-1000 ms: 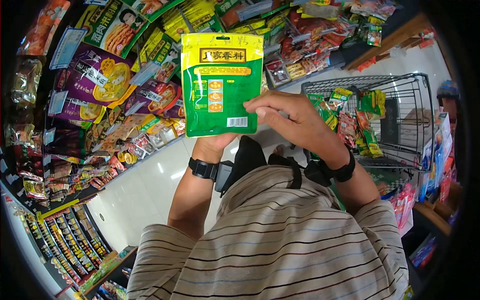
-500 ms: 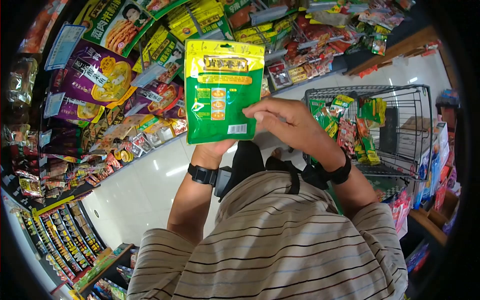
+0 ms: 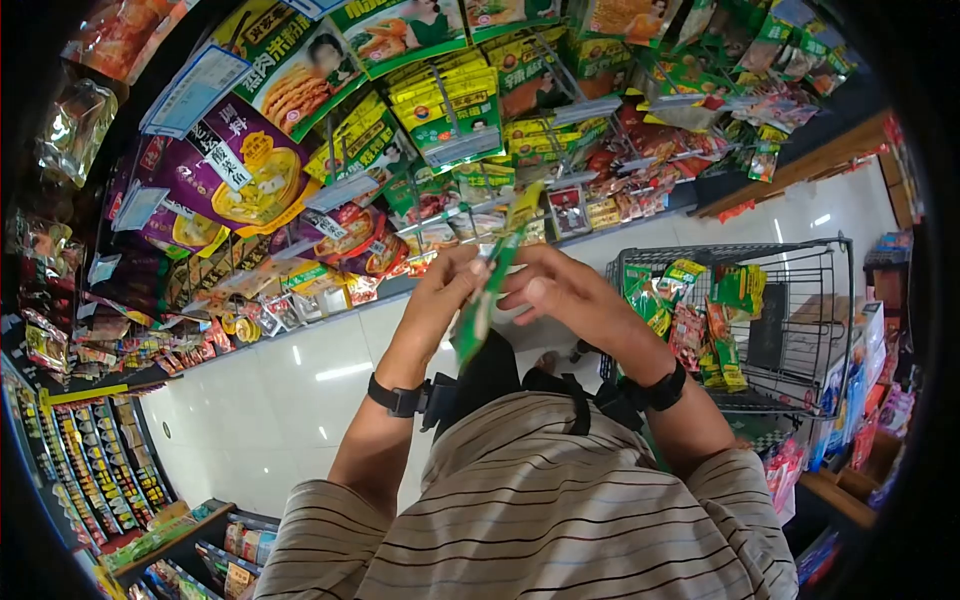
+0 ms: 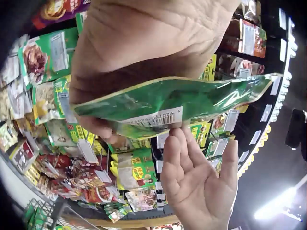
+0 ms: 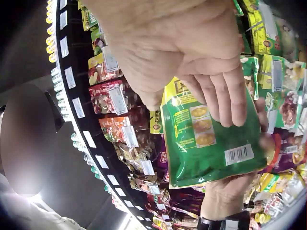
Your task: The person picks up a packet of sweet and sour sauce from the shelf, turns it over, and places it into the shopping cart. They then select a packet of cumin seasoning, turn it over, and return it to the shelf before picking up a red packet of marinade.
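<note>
A green packet with a yellow top (image 3: pixel 487 290), a seasoning pouch by its look, stands nearly edge-on between the two hands in the head view. The left hand (image 3: pixel 428 308) grips it from the left, thumb towards the person. In the right wrist view the packet's printed back (image 5: pixel 184 165) shows small food pictures and a barcode, and the left hand (image 5: pixel 230 187) supports it from below and behind. Straight fingers of the right hand (image 5: pixel 206 62) lie across its face. From the left wrist, the right hand (image 4: pixel 199 187) appears palm up, fingertips right at the packet's lower edge.
Hanging racks carry green and yellow packets (image 3: pixel 445 105) and large purple pouches (image 3: pixel 235 170) ahead and left. At the right stands a wire shopping cart (image 3: pixel 800 330) with several packets (image 3: pixel 690 310) inside. Pale floor tiles (image 3: pixel 270 400) lie below left.
The packet has turned from facing the person to nearly edge-on and has come lower. The left hand has turned with it. More of the racks shows as the head view has shifted up.
</note>
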### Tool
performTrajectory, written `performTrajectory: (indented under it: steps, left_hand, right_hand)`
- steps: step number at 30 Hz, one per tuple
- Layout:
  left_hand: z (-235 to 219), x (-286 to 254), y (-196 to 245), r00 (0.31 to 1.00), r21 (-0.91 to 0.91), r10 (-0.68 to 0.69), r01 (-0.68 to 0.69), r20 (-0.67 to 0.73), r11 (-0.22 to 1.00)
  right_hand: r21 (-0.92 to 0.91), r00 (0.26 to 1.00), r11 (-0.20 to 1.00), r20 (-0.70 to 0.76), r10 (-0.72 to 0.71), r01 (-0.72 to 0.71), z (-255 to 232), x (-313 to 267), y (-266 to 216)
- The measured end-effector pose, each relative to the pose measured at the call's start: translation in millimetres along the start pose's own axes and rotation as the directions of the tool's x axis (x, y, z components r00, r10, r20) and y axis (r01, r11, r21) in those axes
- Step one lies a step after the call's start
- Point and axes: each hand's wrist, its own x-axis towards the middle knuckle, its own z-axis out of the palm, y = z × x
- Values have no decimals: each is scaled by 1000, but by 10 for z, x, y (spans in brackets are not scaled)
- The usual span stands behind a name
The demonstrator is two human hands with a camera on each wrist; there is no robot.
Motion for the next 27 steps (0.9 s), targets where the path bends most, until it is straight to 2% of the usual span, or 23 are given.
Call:
performTrajectory:
  steps: [1,2,3,5,8,10,11,14,17,18,21,23,24,27]
  left_hand:
    - [-60,30,-65,997,75,65,-63,-31,995]
    - [-115,45,-100,990,151,132,-122,-57,981]
    - [-156,19,-42,997,169,69,-62,-40,984]
    - [-147,-54,77,999,91,24,-20,-46,996]
    - [-184,-96,205,999,-93,-44,42,-22,995]
    - [-261,-39,94,1000,-323,-13,17,13,946]
    - [-337,-5,22,999,-365,-35,41,23,930]
    - [-390,13,43,990,-467,-87,127,108,875]
    - [-510,108,-12,988,-438,-119,148,94,886]
    - [-526,122,23,992,-395,-111,125,60,910]
    - [-518,193,197,993,-398,-40,81,111,914]
    - [-641,321,76,999,-354,-37,45,29,934]
    - [-680,357,23,999,-332,-36,31,-9,943]
    - [-625,307,253,997,-427,-53,75,64,901]
  right_hand:
    - [17,1000,1000,14,18,-18,-2,28,23]
    - [-47,999,998,-3,33,-33,4,69,46]
    - [-110,999,993,-21,48,-50,14,124,76]
    - [-197,995,976,-55,83,-92,-44,232,230]
    - [-153,993,985,-92,68,-82,-82,352,333]
    - [-123,988,985,-114,104,-118,-110,431,370]
    - [-107,984,985,-127,122,-136,-122,461,375]
    - [-103,987,987,-117,111,-123,-85,553,358]
    - [-160,987,976,-96,132,-146,-212,694,468]
    - [-214,970,950,-134,203,-229,-151,689,230]
    - [-271,983,963,-179,-34,-16,-411,909,335]
    - [-251,955,956,-210,-209,154,-545,1036,354]
    - [-276,946,948,-234,-224,156,-542,1067,299]
    - [-311,924,933,-270,-270,182,-441,1130,-3]
